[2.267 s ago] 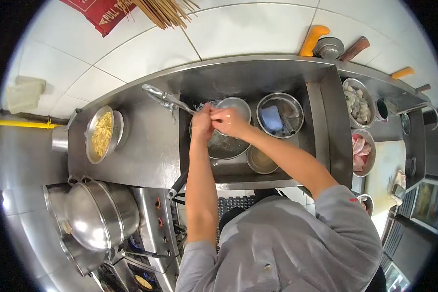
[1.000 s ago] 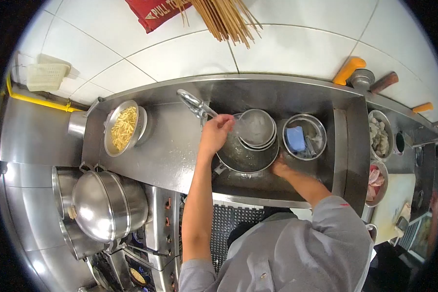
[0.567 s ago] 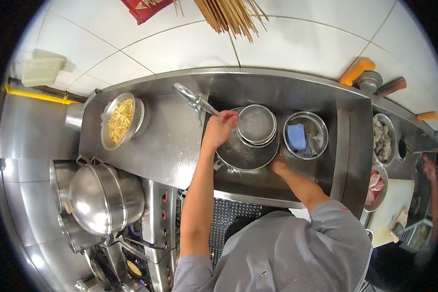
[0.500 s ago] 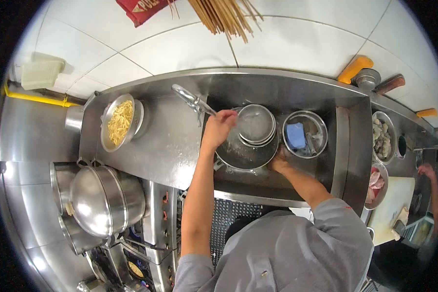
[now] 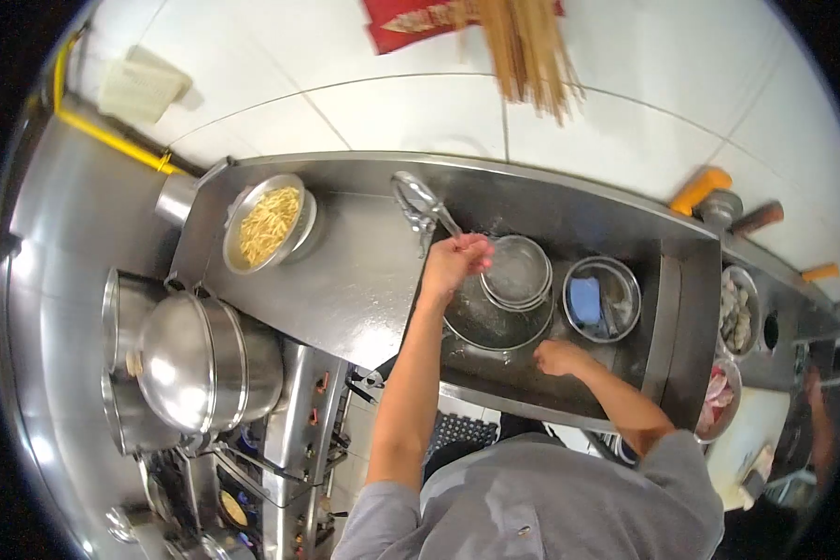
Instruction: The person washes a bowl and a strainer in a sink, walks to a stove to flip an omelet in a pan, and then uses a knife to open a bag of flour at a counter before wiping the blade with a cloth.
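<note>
Inside the sink (image 5: 665, 299), toward its left end, holds the left hand (image 5: 457, 263) just under the tap (image 5: 420, 201), fingers bunched closed against the left rim of the small steel bowl (image 5: 518, 273); cannot tell whether pinching that rim or only touching it. Small steel bowl nested in the large pan (image 5: 490, 329), in the sink's left half. Rests the right hand (image 5: 560, 357) at the large pan's near right edge, close to the sink's front wall, fingers bent and touching the rim; cannot tell whether clamped on it. Further right in the sink, a third bowl (image 5: 628, 285) with a blue sponge (image 5: 585, 301). Left of the sink, on the counter, pale noodles (image 5: 269, 224) in a steel dish; beyond those, further left of the sink and nearer the front, a lidded pot (image 5: 191, 359). Right of the sink, raw pieces (image 5: 737, 315) in a bowl. Above the sink, on the tiled wall, a bundle of skewers (image 5: 532, 56).
</note>
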Motion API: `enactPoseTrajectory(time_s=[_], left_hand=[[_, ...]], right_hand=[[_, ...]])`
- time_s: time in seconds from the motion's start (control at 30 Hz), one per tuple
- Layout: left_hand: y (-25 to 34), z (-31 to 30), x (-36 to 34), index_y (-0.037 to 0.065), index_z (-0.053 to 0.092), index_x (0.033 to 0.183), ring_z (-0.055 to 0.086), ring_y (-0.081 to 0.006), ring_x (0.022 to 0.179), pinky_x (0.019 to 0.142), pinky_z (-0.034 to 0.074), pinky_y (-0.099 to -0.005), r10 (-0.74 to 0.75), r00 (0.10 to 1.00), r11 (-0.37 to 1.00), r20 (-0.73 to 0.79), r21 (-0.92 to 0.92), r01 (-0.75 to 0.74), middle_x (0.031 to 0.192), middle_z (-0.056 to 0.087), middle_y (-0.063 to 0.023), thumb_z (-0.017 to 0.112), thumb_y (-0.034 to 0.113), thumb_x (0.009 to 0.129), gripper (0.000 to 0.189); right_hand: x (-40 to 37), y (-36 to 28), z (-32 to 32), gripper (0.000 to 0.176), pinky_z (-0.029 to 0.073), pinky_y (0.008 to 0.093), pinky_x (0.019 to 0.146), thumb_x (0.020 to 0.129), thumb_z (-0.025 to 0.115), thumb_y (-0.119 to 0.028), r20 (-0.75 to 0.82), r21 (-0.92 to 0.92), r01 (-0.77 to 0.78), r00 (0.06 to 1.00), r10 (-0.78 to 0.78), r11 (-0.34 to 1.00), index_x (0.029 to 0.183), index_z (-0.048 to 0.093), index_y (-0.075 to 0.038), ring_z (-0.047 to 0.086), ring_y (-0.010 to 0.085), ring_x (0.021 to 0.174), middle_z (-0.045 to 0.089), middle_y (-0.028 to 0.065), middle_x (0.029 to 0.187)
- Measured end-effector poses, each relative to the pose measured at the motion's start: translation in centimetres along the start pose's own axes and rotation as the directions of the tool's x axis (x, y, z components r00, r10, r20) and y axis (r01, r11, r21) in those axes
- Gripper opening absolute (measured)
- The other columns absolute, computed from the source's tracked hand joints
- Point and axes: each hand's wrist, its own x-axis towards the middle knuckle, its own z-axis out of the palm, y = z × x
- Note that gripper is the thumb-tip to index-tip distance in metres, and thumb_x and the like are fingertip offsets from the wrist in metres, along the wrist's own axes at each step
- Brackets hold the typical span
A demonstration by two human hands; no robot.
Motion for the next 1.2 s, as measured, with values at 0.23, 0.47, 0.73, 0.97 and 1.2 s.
enactPoseTrajectory(time_s=[0.23, 0.47, 0.73, 0.97, 1.2], left_hand=[[-9.0, -2.7, 1.2, 0.004, 0.055, 0.100, 0.059, -0.0150, 0.068, 0.061, 0.052, -0.0280, -0.143, 0.891, 0.917, -0.430, -0.396, -0.043, 0.086, 0.060, -0.0062, 0.054, 0.015, 0.090, 0.015], [-9.3, -1.6, 0.7, 0.004, 0.054, 0.106, 0.059, -0.0181, 0.084, 0.075, 0.049, -0.0308, -0.114, 0.933, 0.841, -0.341, -0.534, -0.093, 0.094, 0.061, -0.0060, 0.048, 0.011, 0.090, 0.018], [-8.2, 1.0, 3.5, 0.001, 0.063, 0.101, 0.064, -0.0200, 0.081, 0.073, 0.052, -0.0332, 0.181, 0.952, 0.943, -0.247, -0.230, -0.239, 0.092, 0.067, -0.0122, 0.059, 0.009, 0.079, 0.024], [-7.5, -6.4, -12.3, 0.002, 0.060, 0.097, 0.058, -0.0377, 0.088, 0.079, 0.046, -0.0436, 0.474, 0.759, 0.863, -0.447, 0.408, -0.298, 0.091, 0.062, -0.0192, 0.055, 0.010, 0.080, 0.019], [-17.7, -17.6, -40.2, 0.002, 0.061, 0.099, 0.063, -0.0230, 0.080, 0.072, 0.048, -0.0330, 0.393, 0.497, 0.919, -0.773, 0.307, -0.249, 0.089, 0.066, -0.0136, 0.056, 0.014, 0.086, 0.019]], right_hand=[[6.6, -10.6, -10.8, 0.010, 0.038, 0.0236, 0.047, 0.077, 0.066, -0.009, -0.619, 0.753, 0.562, 0.781, 0.081, 0.341, 0.071, 0.059, -0.005, 0.051, 0.0092, 0.052, 0.058, 0.0031, 0.060], [10.4, -16.8, -14.8, 0.020, 0.027, 0.0253, 0.043, 0.074, 0.061, 0.002, -0.606, 0.792, 0.562, 0.771, 0.195, 0.240, 0.065, 0.046, -0.007, 0.034, 0.0062, 0.047, 0.040, -0.0056, 0.057], [8.2, -13.0, -15.4, 0.025, 0.048, 0.0256, 0.054, 0.089, 0.054, -0.019, -0.609, 0.792, 0.531, 0.720, 0.331, 0.302, 0.087, 0.064, 0.003, 0.061, 0.0170, 0.063, 0.064, 0.0090, 0.074], [16.8, -14.5, -14.6, 0.039, 0.042, 0.0342, 0.091, 0.087, 0.051, -0.013, -0.011, 0.986, 0.036, 0.989, -0.149, 0.162, 0.122, 0.048, 0.004, 0.050, 0.0247, 0.112, 0.051, 0.0160, 0.127], [21.2, -11.8, -22.8, 0.075, 0.005, 0.0446, 0.110, 0.084, 0.059, -0.029, -0.237, 0.964, 0.250, 0.961, -0.139, 0.084, 0.136, 0.026, 0.013, 0.004, 0.0380, 0.135, -0.005, 0.0298, 0.147]])
